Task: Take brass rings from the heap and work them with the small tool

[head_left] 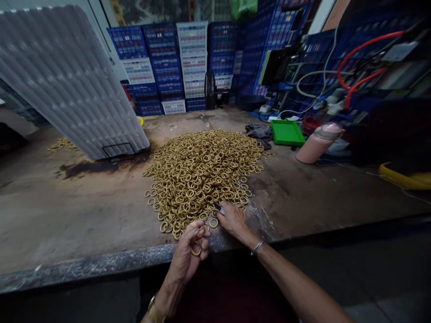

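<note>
A big heap of brass rings (pixel 204 170) lies on the worn workbench (pixel 67 211). My left hand (pixel 190 251) is at the bench's front edge, fingers curled round a few brass rings (pixel 196 247). My right hand (pixel 232 220) rests on the near edge of the heap, fingers closed on a small dark tool (pixel 218 207) that touches the rings. A single ring (pixel 213 223) lies between the two hands. A metal bangle is on my right wrist.
A white ribbed panel (pixel 67 76) leans at the back left. A green tray (pixel 286 132), a pink bottle (pixel 318 143) and hoses stand at the right. Blue and white crates (pixel 175 63) are stacked behind. A small ring pile (pixel 62 144) lies far left.
</note>
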